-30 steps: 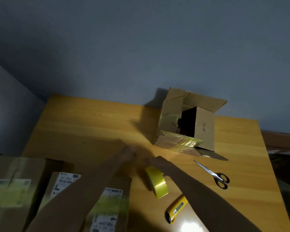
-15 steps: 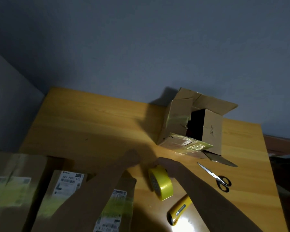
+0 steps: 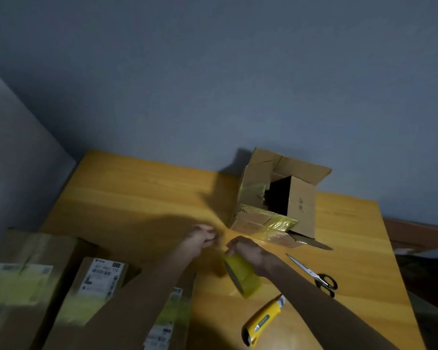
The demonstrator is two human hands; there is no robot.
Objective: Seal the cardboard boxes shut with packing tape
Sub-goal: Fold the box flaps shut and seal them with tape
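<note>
A roll of yellow packing tape (image 3: 242, 275) stands on edge at the middle of the wooden table (image 3: 137, 193); my right hand (image 3: 248, 252) grips its top. My left hand (image 3: 200, 236) is just to the left of the roll with fingertips pinched together, seemingly on the tape's loose end, though blur hides it. An open cardboard box (image 3: 283, 195) lies on its side at the back of the table, flaps spread and old yellow tape on them. Two taped boxes with shipping labels sit at the near left: a large one (image 3: 18, 281) and a smaller one (image 3: 101, 276) under my left forearm.
Scissors (image 3: 314, 275) lie to the right of my right forearm. A yellow utility knife (image 3: 262, 320) lies near the front edge. A grey wall stands behind the table and at its left. Bare tabletop spreads across the back left.
The roll has shifted slightly right and toward me under my right hand. My left hand's fingers have closed into a pinch beside it. The camera has tilted a little.
</note>
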